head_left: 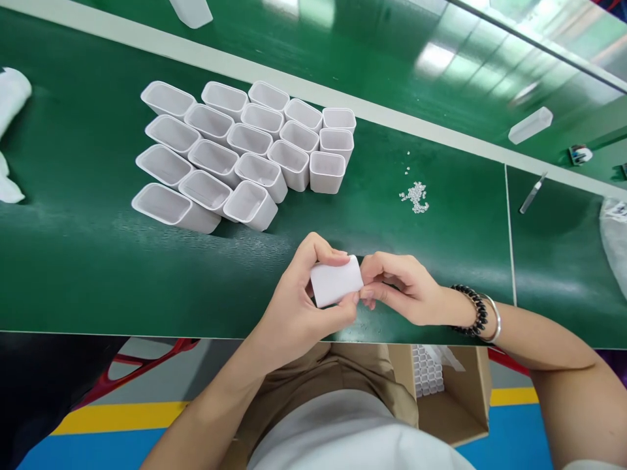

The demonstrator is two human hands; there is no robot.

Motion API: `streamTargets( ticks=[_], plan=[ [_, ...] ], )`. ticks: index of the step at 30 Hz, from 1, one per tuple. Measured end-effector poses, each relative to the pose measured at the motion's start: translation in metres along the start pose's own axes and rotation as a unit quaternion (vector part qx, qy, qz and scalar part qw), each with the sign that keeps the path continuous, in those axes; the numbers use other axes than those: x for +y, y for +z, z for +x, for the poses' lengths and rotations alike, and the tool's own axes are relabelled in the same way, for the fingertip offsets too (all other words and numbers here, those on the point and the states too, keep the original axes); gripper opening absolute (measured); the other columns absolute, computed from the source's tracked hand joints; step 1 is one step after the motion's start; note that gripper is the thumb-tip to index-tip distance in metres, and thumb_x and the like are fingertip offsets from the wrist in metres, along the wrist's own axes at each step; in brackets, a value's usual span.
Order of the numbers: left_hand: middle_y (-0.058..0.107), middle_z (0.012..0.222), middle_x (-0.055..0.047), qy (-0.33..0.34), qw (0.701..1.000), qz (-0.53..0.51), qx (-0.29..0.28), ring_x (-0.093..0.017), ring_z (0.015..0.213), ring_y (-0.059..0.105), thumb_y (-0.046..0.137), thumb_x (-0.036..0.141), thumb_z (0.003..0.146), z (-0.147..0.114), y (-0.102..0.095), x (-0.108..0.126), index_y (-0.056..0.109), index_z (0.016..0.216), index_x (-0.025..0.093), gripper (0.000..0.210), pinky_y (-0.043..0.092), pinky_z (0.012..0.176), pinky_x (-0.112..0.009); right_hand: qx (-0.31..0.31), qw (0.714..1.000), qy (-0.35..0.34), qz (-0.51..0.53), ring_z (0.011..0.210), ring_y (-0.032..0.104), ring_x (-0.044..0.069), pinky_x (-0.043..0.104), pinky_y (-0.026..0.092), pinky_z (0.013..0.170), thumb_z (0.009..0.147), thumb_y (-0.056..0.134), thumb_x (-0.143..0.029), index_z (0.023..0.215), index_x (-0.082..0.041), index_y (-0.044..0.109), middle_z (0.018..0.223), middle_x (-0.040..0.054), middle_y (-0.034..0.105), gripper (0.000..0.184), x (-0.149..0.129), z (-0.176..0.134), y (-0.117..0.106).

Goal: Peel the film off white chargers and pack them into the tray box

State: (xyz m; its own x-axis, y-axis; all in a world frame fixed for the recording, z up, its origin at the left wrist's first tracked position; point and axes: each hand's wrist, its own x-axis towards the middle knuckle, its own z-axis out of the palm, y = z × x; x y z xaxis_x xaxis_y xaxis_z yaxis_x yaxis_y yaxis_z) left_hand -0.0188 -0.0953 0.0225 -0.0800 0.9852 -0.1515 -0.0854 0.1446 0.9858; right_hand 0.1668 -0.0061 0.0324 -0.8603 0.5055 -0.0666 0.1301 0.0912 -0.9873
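My left hand (298, 307) grips a small white plastic case (336, 282) between thumb and fingers, closed end toward me, above the near edge of the green table (78, 261). My right hand (399, 287), wearing a beaded bracelet and a metal bangle at the wrist, pinches against the case's right edge; whether a small part lies between those fingertips is hidden. Several identical open white cases (245, 147) stand packed in rows at the middle left of the table. A little heap of tiny clear pieces (415, 196) lies to the right of them.
A cardboard box (453, 391) holding more white parts sits below the table by my lap. Tweezers (533, 193) lie at the right. A single white case (530, 125) rests on the far belt. White cloth (10, 104) is at the left edge.
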Motion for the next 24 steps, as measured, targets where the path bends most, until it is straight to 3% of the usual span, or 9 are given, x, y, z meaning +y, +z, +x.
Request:
streamTargets(
  ticks=[7, 14, 24],
  plan=[
    [0.053, 0.097, 0.0, -0.021, 0.999, 0.017, -0.02, -0.012, 0.079, 0.056, 0.072, 0.02, 0.08, 0.002, -0.007, -0.005, 0.053, 0.097, 0.023, 0.026, 0.045, 0.062, -0.021, -0.032, 0.991, 0.068, 0.108, 0.061, 0.06, 0.009, 0.021, 0.052, 0.057, 0.097, 0.064, -0.037, 0.085, -0.017, 0.053, 0.071, -0.0011, 0.061, 0.026, 0.011, 0.008, 0.0],
    [0.052, 0.095, 0.001, -0.014, 0.999, 0.033, -0.005, -0.012, 0.08, 0.056, 0.071, 0.017, 0.079, -0.001, -0.004, -0.008, 0.05, 0.096, 0.023, 0.028, 0.045, 0.065, -0.022, -0.029, 0.994, 0.071, 0.074, 0.062, 0.061, 0.009, 0.021, 0.051, 0.058, 0.098, 0.062, -0.039, 0.087, -0.018, 0.052, 0.072, -0.0015, 0.061, 0.026, 0.013, 0.005, 0.002],
    [0.046, 0.099, 0.0, 0.007, 0.997, 0.07, -0.028, -0.011, 0.083, 0.053, 0.067, 0.014, 0.082, -0.004, -0.003, -0.01, 0.05, 0.098, 0.024, 0.026, 0.045, 0.063, -0.019, -0.047, 0.996, 0.075, 0.01, 0.063, 0.064, 0.008, 0.019, 0.053, 0.06, 0.101, 0.057, -0.033, 0.091, -0.018, 0.056, 0.075, -0.0005, 0.066, 0.018, 0.012, 0.0, -0.003]
  ],
)
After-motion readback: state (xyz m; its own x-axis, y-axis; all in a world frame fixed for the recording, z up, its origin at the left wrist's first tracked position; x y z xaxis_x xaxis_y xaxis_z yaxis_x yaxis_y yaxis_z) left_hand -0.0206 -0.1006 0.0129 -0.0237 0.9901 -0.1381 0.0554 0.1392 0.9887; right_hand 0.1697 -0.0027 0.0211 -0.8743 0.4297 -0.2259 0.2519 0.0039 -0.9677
